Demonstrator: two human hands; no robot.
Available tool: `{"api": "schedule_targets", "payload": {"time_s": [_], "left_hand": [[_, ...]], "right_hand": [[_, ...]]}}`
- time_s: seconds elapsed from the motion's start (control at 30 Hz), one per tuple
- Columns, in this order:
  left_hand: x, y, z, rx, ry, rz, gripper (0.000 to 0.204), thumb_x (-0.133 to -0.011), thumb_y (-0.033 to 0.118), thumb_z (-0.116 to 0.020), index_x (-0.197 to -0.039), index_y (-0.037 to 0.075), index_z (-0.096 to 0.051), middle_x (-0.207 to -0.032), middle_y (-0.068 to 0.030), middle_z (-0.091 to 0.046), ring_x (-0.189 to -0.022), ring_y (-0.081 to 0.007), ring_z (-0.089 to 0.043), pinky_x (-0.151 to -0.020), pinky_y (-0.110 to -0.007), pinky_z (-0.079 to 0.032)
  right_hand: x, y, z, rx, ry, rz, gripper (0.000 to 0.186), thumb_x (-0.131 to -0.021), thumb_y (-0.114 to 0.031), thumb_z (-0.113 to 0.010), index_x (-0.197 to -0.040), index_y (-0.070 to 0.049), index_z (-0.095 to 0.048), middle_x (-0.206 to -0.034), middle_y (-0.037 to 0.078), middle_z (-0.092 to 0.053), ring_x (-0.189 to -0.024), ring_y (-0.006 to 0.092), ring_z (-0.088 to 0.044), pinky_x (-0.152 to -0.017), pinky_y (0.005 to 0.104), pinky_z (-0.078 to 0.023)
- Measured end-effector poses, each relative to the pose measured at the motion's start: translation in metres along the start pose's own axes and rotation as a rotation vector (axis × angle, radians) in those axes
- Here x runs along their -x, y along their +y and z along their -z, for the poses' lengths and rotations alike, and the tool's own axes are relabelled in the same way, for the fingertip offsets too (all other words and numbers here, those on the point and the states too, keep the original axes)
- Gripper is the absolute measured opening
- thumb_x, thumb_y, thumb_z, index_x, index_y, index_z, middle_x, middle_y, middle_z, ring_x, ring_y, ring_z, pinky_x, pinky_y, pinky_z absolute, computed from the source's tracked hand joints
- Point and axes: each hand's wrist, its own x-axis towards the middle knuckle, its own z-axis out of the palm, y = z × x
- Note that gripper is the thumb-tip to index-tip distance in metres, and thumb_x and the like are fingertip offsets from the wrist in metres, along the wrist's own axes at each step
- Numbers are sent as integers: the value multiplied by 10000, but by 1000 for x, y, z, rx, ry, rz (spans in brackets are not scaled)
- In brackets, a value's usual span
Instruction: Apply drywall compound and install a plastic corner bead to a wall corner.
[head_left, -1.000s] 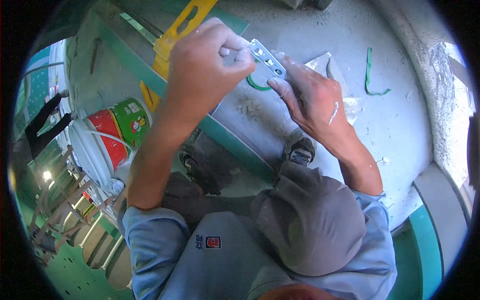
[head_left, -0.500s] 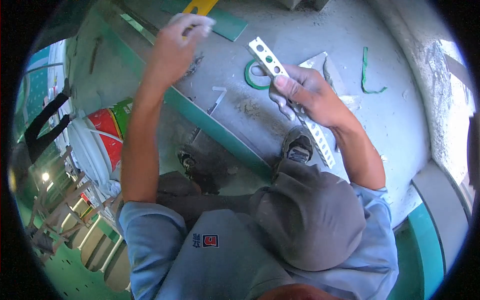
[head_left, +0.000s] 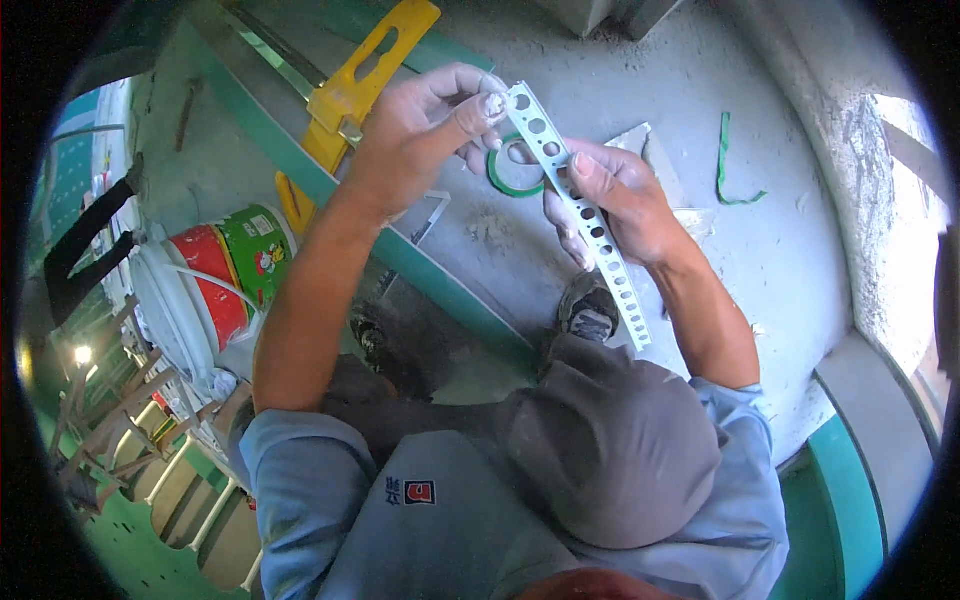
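I hold a white perforated metal strip (head_left: 578, 205) out in front of me, over a grey concrete floor (head_left: 800, 250). My right hand (head_left: 610, 200) grips the strip around its middle. My left hand (head_left: 425, 115) pinches the strip's top end between thumb and fingers. Just behind the strip, a green ring of tape (head_left: 515, 170) lies on the floor. The strip's lower end hangs free above my grey shoe (head_left: 590, 305).
A yellow spirit level (head_left: 365, 75) leans across a green metal beam (head_left: 400, 250) at upper left. A red and green bucket (head_left: 235, 275) stands at the left by a white pail. A loose green strap (head_left: 730, 160) lies on the floor at right. Scaffolding shows below left.
My left hand reached away to the upper left half a second ago and has come back to pinch the strip's top end. My right hand kept hold of the strip.
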Motion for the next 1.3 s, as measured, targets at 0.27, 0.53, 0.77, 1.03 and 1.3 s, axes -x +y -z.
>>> {"api": "schedule_targets", "payload": {"time_s": [0.27,0.53,0.77,1.03,1.3], "left_hand": [[0,4,-3,15,-45,-38,183,-850,152,-542,-934,-9,-563,-764,-33,-555,-639,-79,-519,-545,-196,-422],[1,-11,-11,-302,-2,67,241,-875,228,-501,-947,5,-557,-786,-36,-558,-676,-97,-534,-571,-213,-447],[-11,-30,21,100,431,179,277,-883,208,-490,-1067,1,-494,-885,-47,-547,-769,-114,-539,-646,-256,-466],[-6,-49,28,166,435,238,241,-889,185,-493,-1053,9,-513,-867,-37,-540,-741,-92,-511,-650,-237,-451],[-8,-45,-40,502,265,448,321,-881,284,-499,-1079,33,-484,-919,-71,-516,-830,-161,-510,-768,-301,-426]], "right_hand": [[5,-3,-3,-114,-1,-78,451,-891,-402,-431,-1051,7,-530,-590,35,-527,-398,79,-480,-349,196,-387],[-1,8,5,271,106,-23,349,-888,-358,-474,-1004,-35,-535,-660,25,-531,-490,70,-492,-427,207,-410],[4,28,9,617,226,144,288,-922,-293,-408,-979,-43,-540,-641,40,-523,-481,93,-491,-436,264,-416],[9,20,4,96,33,-190,422,-937,-351,-336,-913,15,-546,-643,64,-557,-446,96,-496,-386,211,-398],[-4,26,8,-401,80,-314,460,-937,-345,-299,-1116,28,-499,-725,102,-603,-402,105,-496,-351,203,-421]]}}
